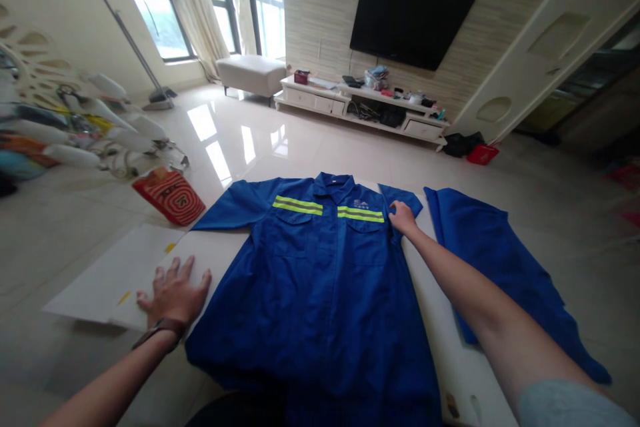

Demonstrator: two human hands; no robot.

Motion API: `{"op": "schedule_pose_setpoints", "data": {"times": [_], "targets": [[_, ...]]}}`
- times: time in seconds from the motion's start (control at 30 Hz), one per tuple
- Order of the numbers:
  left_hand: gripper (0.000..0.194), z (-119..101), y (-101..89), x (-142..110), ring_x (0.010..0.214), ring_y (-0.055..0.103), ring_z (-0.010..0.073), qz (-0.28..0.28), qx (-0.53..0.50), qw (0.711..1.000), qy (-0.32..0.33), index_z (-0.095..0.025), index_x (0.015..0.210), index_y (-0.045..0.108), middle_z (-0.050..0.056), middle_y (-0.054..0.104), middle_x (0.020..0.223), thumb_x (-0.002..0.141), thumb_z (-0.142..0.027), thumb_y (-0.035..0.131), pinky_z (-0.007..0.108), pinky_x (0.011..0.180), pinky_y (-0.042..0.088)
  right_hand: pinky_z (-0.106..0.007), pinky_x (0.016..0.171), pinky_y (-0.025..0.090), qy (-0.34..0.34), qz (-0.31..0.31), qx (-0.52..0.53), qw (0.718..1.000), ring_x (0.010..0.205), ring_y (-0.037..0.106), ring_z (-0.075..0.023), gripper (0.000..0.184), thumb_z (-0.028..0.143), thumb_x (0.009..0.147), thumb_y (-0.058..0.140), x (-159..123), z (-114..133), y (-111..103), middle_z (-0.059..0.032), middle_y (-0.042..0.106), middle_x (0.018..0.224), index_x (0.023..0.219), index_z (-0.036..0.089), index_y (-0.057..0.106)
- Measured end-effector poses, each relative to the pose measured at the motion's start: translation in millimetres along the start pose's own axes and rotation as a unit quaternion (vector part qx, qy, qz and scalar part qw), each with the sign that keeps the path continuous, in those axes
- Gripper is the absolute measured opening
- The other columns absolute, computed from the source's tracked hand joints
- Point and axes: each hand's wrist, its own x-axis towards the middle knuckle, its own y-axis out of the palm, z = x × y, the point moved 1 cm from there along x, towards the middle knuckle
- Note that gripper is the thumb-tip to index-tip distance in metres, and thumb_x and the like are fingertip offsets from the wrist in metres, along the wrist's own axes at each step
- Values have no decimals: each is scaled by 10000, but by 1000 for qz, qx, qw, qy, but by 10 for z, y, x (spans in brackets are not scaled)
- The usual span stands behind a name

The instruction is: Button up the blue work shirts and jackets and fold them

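Note:
A blue work jacket [325, 280] lies front up on a white table, collar at the far end, with yellow-green reflective strips across the chest. One sleeve stretches out to the left; the right one shows only in part beyond my hand. My left hand [175, 293], with a band on its wrist, rests flat on the white surface [220, 247] left of the jacket, fingers spread. At the jacket's right shoulder, my right hand [403, 219] has its fingers curled in on the sleeve cloth. Folded blue cloth [480, 247] lies to the right, partly behind my right forearm.
A red paper bag [170, 197] stands beyond the table's left side. White board with yellow tape [120, 297] juts out at the left. Farther off are a cluttered rack [100, 127], a low TV cabinet [310, 101], a bench [253, 72] and a wall-mounted television [415, 10].

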Motion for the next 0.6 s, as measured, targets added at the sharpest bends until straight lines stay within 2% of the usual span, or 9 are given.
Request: {"op": "schedule_pose_setpoints", "data": {"times": [0.13, 0.23, 0.3, 0.37, 0.43, 0.47, 0.53, 0.6], "targets": [[677, -12, 13, 1, 1535, 260, 363, -7, 5, 1000, -9, -249, 1518, 511, 102, 378, 1657, 962, -594, 338, 678, 1211, 153, -313, 888, 479, 47, 22, 15, 999, 980, 636, -246, 467, 33, 715, 623, 146, 35, 156, -149, 691, 1076, 1168, 132, 675], [655, -11, 23, 2, 1526, 273, 355, -14, 6, 1000, -8, -255, 1502, 528, 94, 396, 1647, 967, -587, 348, 681, 1204, 169, -330, 864, 477, 90, 12, 26, 996, 932, 626, -236, 497, 23, 704, 583, 188, -32, 92, -148, 699, 1032, 1183, 122, 675], [648, -15, 14, -1, 1522, 277, 361, -16, 4, 1000, -6, -248, 1499, 531, 104, 397, 1645, 966, -576, 362, 693, 1195, 175, -332, 867, 473, 113, -39, 54, 991, 922, 609, -219, 526, 42, 718, 538, 202, -83, -50, -140, 693, 1037, 1224, 122, 659], [649, -23, -2, -6, 1519, 281, 370, -13, -1, 1000, -8, -241, 1504, 526, 113, 394, 1645, 965, -569, 372, 705, 1188, 178, -318, 839, 472, 121, -141, 134, 973, 873, 587, -196, 551, 77, 718, 491, 150, -142, -234, -118, 678, 1003, 1244, 121, 647], [655, -30, -15, -9, 1517, 283, 376, -8, -8, 1000, -10, -240, 1508, 521, 115, 394, 1644, 962, -571, 376, 710, 1184, 183, -295, 778, 469, 111, -236, 217, 941, 792, 558, -175, 572, 123, 698, 466, -23, -237, -408, -78, 646, 914, 1242, 116, 642], [657, -31, -19, -10, 1517, 282, 377, -8, -11, 1000, -10, -241, 1509, 521, 114, 395, 1644, 962, -573, 375, 712, 1183, 184, -286, 744, 464, 104, -261, 243, 928, 749, 542, -167, 572, 150, 688, 461, -159, -308, -477, -56, 622, 857, 1229, 113, 643], [658, -33, -24, -13, 1519, 277, 377, -9, -15, 1000, -7, -242, 1506, 526, 111, 397, 1644, 961, -578, 372, 708, 1186, 182, -277, 682, 448, 99, -252, 251, 929, 676, 517, -161, 519, 215, 695, 469, -493, -500, -567, -24, 581, 759, 1168, 118, 660], [658, -34, -28, -18, 1520, 273, 377, -13, -17, 1000, -5, -240, 1499, 534, 112, 400, 1641, 960, -579, 367, 704, 1189, 175, -286, 641, 429, 110, -190, 223, 950, 647, 516, -173, 377, 320, 737, 509, -833, -727, -605, -33, 595, 712, 1011, 145, 699]]}}
